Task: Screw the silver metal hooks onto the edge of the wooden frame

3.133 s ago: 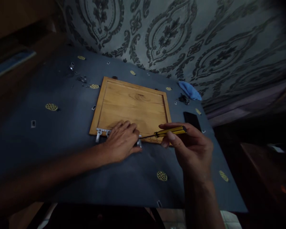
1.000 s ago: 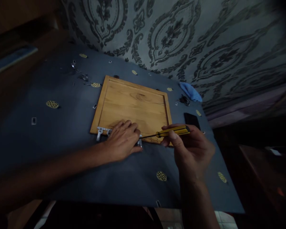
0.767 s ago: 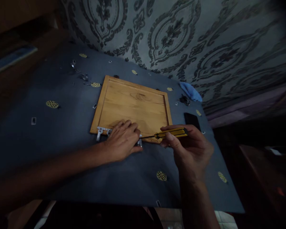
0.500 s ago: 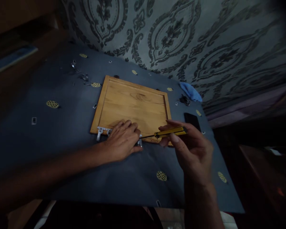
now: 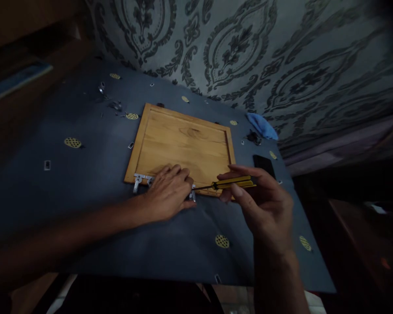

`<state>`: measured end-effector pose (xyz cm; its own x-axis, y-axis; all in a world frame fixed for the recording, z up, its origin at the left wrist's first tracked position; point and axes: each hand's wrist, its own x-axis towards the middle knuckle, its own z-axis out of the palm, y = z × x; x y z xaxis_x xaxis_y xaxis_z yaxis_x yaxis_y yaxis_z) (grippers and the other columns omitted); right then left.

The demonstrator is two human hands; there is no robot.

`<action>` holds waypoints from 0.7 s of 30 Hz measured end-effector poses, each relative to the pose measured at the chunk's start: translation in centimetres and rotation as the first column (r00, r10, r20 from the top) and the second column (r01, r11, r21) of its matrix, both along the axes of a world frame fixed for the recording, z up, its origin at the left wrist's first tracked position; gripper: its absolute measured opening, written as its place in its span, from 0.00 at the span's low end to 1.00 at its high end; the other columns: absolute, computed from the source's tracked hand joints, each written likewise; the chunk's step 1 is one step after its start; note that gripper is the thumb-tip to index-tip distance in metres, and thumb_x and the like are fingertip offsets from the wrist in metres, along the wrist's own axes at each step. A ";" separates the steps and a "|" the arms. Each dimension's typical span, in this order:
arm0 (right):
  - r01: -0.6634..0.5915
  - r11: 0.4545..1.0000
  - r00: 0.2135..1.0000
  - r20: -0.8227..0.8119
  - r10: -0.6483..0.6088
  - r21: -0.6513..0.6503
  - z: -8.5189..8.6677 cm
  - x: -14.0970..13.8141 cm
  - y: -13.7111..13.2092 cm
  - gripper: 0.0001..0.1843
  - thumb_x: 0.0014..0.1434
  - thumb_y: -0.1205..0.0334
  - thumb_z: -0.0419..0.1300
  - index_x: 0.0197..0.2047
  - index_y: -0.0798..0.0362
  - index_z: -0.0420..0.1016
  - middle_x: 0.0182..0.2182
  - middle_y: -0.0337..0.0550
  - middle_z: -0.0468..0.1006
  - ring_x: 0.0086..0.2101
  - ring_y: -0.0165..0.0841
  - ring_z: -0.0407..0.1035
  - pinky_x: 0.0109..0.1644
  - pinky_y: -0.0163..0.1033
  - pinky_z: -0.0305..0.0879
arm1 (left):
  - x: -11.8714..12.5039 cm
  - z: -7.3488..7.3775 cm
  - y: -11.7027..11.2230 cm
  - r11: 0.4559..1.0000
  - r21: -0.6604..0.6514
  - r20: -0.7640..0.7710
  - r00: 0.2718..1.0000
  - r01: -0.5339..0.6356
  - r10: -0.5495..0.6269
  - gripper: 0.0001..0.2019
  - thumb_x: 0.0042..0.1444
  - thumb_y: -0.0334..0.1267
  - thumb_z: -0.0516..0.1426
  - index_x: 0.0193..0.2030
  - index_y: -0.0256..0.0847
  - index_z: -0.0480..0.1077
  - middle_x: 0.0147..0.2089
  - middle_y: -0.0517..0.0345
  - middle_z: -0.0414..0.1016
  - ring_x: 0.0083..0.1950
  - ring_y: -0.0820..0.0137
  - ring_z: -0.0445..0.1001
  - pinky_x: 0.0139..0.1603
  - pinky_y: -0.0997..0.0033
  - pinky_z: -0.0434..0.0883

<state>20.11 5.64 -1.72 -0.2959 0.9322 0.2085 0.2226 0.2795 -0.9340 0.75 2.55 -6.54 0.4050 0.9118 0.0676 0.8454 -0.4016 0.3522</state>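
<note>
A framed wooden panel (image 5: 183, 144) lies flat on the table, with metal hinge hardware (image 5: 138, 179) along its near edge. My left hand (image 5: 168, 192) rests over that edge with curled fingers, gripping a metal hinge (image 5: 192, 194) that shows beside its thumb; the palm hides whatever is under it. In my right hand (image 5: 265, 205) is a screwdriver (image 5: 234, 182) with a yellow-and-black handle, pinched between thumb and fingers. Its thin shaft points left at the hinge beside my left hand, and the tip's exact contact is hidden.
Loose metal fittings and screws (image 5: 114, 105) lie at the back left of the cloth-covered table (image 5: 94, 196). To the right are a black phone-like slab (image 5: 263, 165), a small dark object (image 5: 253, 137) and a blue cloth (image 5: 263, 126). A patterned wall (image 5: 229, 48) stands behind.
The screwdriver handle has turned about its axis in my right hand, showing a different stripe. My left hand and the panel stay in place.
</note>
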 end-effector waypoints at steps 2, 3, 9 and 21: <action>-0.005 1.000 1.000 0.020 0.005 0.016 0.0 0.1 -0.1 0.15 0.61 0.56 0.69 0.51 0.46 0.81 0.40 0.41 0.84 0.26 0.29 0.74 0.33 0.41 0.78 | 0.0 0.0 0.0 1.000 -0.004 -0.003 1.000 -0.001 0.001 0.21 0.60 0.53 0.64 0.47 0.34 0.75 0.49 0.46 0.75 0.54 0.54 0.70 0.54 0.57 0.67; -0.002 1.000 1.000 0.021 0.001 0.026 -0.1 0.0 -0.1 0.13 0.61 0.57 0.69 0.50 0.46 0.82 0.40 0.41 0.84 0.25 0.29 0.74 0.33 0.40 0.78 | 0.0 0.0 0.0 1.000 -0.008 -0.005 1.000 -0.003 0.003 0.21 0.60 0.53 0.64 0.47 0.34 0.75 0.49 0.46 0.75 0.54 0.54 0.71 0.54 0.57 0.67; 0.039 0.999 0.999 -0.025 -0.039 0.023 -0.3 -0.5 -0.2 0.08 0.57 0.58 0.72 0.38 0.48 0.79 0.37 0.40 0.84 0.22 0.28 0.71 0.26 0.37 0.75 | 0.0 0.0 0.0 1.000 -0.003 0.016 1.000 -0.002 0.002 0.20 0.61 0.52 0.64 0.47 0.34 0.75 0.48 0.46 0.75 0.53 0.54 0.70 0.54 0.57 0.66; -0.044 0.998 0.998 0.051 0.042 0.038 0.1 0.1 -0.2 0.08 0.61 0.58 0.69 0.44 0.46 0.84 0.39 0.43 0.84 0.26 0.31 0.75 0.31 0.40 0.77 | 0.1 0.5 0.1 0.999 -0.049 -0.001 1.000 -0.008 0.008 0.21 0.61 0.52 0.64 0.47 0.34 0.76 0.49 0.46 0.75 0.54 0.54 0.70 0.55 0.57 0.66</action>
<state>20.19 5.44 -1.66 -0.3462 0.9099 0.2286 0.2563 0.3262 -0.9099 0.81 2.63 -6.04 0.3977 0.9173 0.0221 0.8488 -0.3769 0.3707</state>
